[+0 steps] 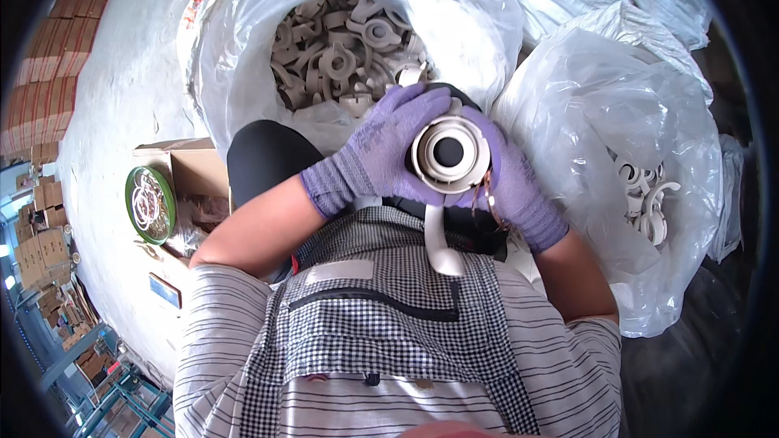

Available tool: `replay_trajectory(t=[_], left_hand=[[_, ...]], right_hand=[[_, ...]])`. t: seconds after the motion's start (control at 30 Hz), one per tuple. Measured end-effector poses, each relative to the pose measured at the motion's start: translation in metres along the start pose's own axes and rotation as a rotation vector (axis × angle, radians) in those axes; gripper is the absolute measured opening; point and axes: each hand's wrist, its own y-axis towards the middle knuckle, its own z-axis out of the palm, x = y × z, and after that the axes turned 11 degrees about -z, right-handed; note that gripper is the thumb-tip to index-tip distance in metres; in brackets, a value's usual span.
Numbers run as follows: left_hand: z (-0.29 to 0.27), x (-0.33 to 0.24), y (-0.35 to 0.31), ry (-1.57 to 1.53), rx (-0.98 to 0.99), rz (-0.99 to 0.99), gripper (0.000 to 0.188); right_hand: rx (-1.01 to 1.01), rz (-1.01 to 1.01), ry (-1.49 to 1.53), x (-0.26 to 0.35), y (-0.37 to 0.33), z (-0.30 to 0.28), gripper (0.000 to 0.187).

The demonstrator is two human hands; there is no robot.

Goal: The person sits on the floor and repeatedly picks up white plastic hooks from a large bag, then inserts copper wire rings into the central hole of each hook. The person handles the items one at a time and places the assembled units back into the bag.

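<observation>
Purple-gloved L hand (385, 142) & R hand (515, 182) clamp opp. sides of a round beige part (449, 179), held above the lap, curved arm twd checked apron (389, 345). Prob. best: even grip, fingers clear of ctr opening.

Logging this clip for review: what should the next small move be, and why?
Perhaps ease one of the thin brown loops toward the round beige part: the left hand and right hand grip it with its ringed face toward the camera, and the loops hang beside it.
</observation>
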Motion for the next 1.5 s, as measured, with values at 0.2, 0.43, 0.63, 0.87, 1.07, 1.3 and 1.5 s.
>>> replay_trajectory(t=[0.2,0.43,0.63,0.87,1.07,1.3,1.5], left_hand=[[0.008,0.0,0.008,0.022,0.025,0.111,0.11],[0.004,0.009,0.017,0.002,-0.035,0.124,0.097],[-0.014,-0.02,-0.01,-1.082,0.142,-0.442,0.09],[-0.034,-0.088,-0.026,-0.806,0.24,-0.441,0.062],[-0.033,-0.132,-0.035,-0.741,-0.032,-0.238,0.094],[-0.024,-0.157,-0.035,-0.14,-0.479,0.142,0.057],[-0.029,-0.165,-0.038,-0.061,-0.471,0.22,0.043]], right_hand=[[0.044,-0.051,-0.267,0.007,-0.008,-0.002,0.102],[-0.016,-0.222,-0.157,-0.019,0.009,-0.002,0.109],[-0.035,-0.06,-0.161,0.066,-0.023,-0.029,0.108],[-0.309,-0.344,-0.513,0.111,-0.03,0.01,0.091],[-0.523,-0.17,0.639,0.104,-0.03,0.021,0.061],[-0.343,-0.345,1.264,0.085,-0.024,0.039,0.057],[-0.286,-0.207,1.199,0.087,-0.031,0.033,0.057]])
